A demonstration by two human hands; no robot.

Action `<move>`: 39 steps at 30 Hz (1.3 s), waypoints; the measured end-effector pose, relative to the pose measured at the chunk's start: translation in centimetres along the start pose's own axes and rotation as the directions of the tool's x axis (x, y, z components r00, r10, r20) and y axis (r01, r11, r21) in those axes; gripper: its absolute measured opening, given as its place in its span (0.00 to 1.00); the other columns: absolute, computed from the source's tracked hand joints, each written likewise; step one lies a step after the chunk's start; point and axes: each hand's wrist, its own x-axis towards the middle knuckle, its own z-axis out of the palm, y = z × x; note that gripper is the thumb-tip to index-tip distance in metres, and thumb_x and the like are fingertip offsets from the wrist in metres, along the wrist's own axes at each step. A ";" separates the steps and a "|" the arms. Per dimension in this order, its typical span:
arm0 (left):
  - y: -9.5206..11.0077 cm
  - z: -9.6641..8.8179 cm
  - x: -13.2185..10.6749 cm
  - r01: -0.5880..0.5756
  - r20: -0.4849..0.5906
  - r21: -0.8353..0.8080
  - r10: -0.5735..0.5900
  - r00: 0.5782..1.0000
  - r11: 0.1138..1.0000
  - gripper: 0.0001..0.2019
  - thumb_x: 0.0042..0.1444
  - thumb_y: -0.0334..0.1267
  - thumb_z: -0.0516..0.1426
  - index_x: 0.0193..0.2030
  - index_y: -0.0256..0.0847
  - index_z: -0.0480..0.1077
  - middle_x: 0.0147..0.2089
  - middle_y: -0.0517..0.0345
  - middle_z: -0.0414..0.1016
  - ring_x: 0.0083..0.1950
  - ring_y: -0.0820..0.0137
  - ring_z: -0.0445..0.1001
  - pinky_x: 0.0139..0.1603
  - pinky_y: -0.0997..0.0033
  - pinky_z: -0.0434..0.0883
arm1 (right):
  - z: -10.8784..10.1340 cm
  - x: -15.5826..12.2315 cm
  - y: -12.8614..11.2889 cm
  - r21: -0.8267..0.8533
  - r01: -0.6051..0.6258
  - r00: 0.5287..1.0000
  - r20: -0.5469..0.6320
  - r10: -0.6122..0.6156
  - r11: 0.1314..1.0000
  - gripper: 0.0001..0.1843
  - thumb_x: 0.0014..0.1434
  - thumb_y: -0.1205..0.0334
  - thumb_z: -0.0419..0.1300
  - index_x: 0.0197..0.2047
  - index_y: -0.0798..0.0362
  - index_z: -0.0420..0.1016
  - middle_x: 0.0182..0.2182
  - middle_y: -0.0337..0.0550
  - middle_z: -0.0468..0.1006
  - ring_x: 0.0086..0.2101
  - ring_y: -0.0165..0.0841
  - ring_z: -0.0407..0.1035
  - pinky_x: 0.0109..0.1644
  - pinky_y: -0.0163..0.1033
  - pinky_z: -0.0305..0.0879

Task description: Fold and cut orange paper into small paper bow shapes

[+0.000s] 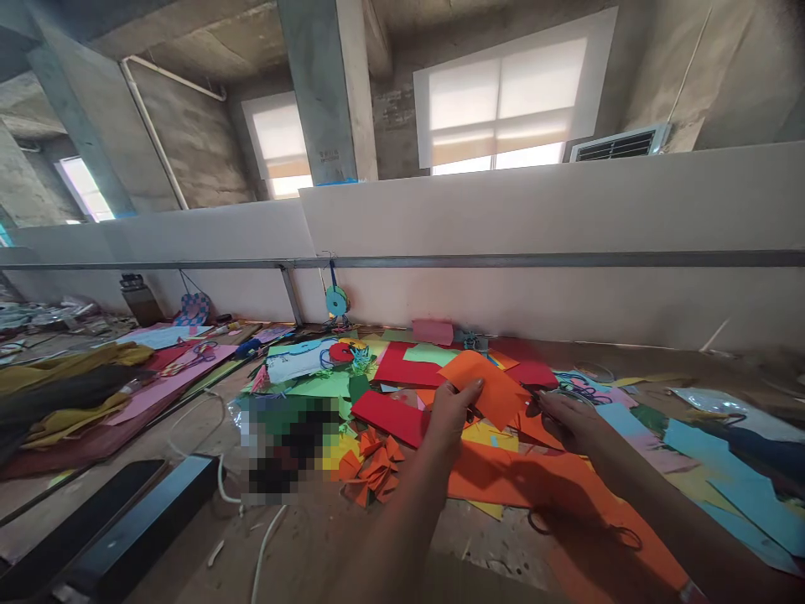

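My left hand [454, 413] pinches the near edge of an orange paper sheet [496, 387] and holds it up above the worktable [302, 537]. My right hand [569, 419] is closed beside that sheet's right edge, on dark scissors [538, 396] that are only partly visible. Under both hands lies a large orange sheet [553, 495]. A red sheet [390, 415] lies just left of my left hand. Folded orange paper pieces [374, 470] sit in front of it.
Several coloured paper sheets cover the table, blue ones [723, 470] at right, pink ones [157, 377] at left. A black box [144, 520] and a white cable [220, 470] lie near left. A white partition [534, 235] with a metal rail backs the table.
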 end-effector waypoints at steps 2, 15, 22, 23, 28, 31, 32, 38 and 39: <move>0.0 0.0 0.0 0.001 -0.003 0.006 -0.001 1.000 1.000 0.24 0.38 0.54 0.68 0.32 0.34 0.71 0.24 0.58 0.69 0.18 0.77 0.63 0.19 0.77 0.52 | 0.0 0.0 0.1 0.002 0.003 1.000 0.005 -0.003 1.000 0.28 0.56 0.34 0.54 0.31 0.53 0.72 0.17 0.29 0.52 0.19 0.27 0.44 0.24 0.36 0.37; -0.1 0.0 -0.1 -0.013 0.019 -0.006 0.013 1.000 1.000 0.23 0.39 0.53 0.68 0.31 0.35 0.71 0.24 0.58 0.69 0.19 0.77 0.62 0.19 0.77 0.51 | 0.2 -0.4 -0.8 -0.050 0.008 1.000 -0.016 -0.009 0.999 0.28 0.56 0.34 0.54 0.29 0.52 0.73 0.16 0.30 0.54 0.19 0.27 0.47 0.23 0.36 0.41; 0.2 0.1 -0.3 -0.001 0.010 -0.002 0.001 1.000 1.000 0.21 0.39 0.52 0.68 0.28 0.35 0.69 0.23 0.60 0.67 0.18 0.77 0.61 0.20 0.76 0.52 | 0.2 -0.4 -0.7 -0.036 -0.001 1.000 0.002 0.001 0.999 0.27 0.57 0.35 0.53 0.29 0.52 0.71 0.16 0.29 0.53 0.19 0.27 0.45 0.24 0.36 0.39; 0.2 0.1 -0.3 -0.002 0.011 0.001 0.002 1.000 1.000 0.21 0.39 0.52 0.68 0.28 0.35 0.69 0.22 0.60 0.67 0.18 0.77 0.61 0.20 0.76 0.52 | 0.2 -0.4 -0.6 -0.030 -0.008 1.000 0.003 0.008 1.000 0.27 0.57 0.34 0.53 0.29 0.52 0.71 0.16 0.29 0.53 0.19 0.27 0.45 0.24 0.36 0.39; 0.2 0.2 -0.3 -0.018 0.018 0.012 0.018 1.000 1.000 0.22 0.38 0.53 0.67 0.29 0.35 0.70 0.22 0.59 0.67 0.19 0.77 0.61 0.19 0.76 0.51 | 0.1 -0.3 -0.4 -0.026 -0.001 1.000 0.012 0.001 1.000 0.27 0.58 0.35 0.54 0.29 0.52 0.71 0.16 0.29 0.52 0.19 0.26 0.43 0.24 0.36 0.37; 0.4 0.3 -0.4 -0.017 0.011 0.025 0.016 1.000 1.000 0.22 0.38 0.53 0.67 0.27 0.35 0.69 0.21 0.60 0.66 0.18 0.77 0.60 0.19 0.75 0.51 | 0.1 -0.3 -0.4 -0.034 0.000 1.000 0.006 0.000 0.999 0.26 0.58 0.36 0.53 0.29 0.52 0.71 0.16 0.29 0.52 0.19 0.26 0.43 0.24 0.36 0.37; 0.4 0.3 -0.4 -0.018 0.007 0.029 0.018 1.000 0.999 0.22 0.38 0.54 0.67 0.26 0.35 0.69 0.21 0.60 0.65 0.18 0.77 0.59 0.20 0.75 0.51 | 0.1 -0.3 -0.5 -0.039 -0.002 1.000 0.002 0.002 0.999 0.26 0.58 0.36 0.53 0.29 0.52 0.71 0.16 0.29 0.52 0.19 0.26 0.43 0.24 0.36 0.37; 0.5 0.4 -0.4 -0.040 0.008 0.051 0.040 0.999 0.998 0.22 0.37 0.53 0.68 0.25 0.36 0.70 0.21 0.61 0.64 0.19 0.77 0.58 0.20 0.75 0.51 | 0.2 -0.4 -0.6 -0.067 -0.004 1.000 -0.017 0.002 0.998 0.27 0.57 0.34 0.53 0.29 0.52 0.70 0.15 0.29 0.52 0.19 0.27 0.43 0.24 0.36 0.36; 0.5 0.4 -0.4 -0.045 0.012 0.049 0.045 0.999 0.998 0.21 0.36 0.52 0.68 0.25 0.36 0.70 0.21 0.61 0.64 0.20 0.77 0.58 0.20 0.75 0.51 | 0.2 -0.4 -0.6 -0.066 -0.007 1.000 -0.018 0.006 0.998 0.27 0.58 0.34 0.53 0.29 0.52 0.70 0.15 0.29 0.52 0.19 0.27 0.43 0.24 0.36 0.36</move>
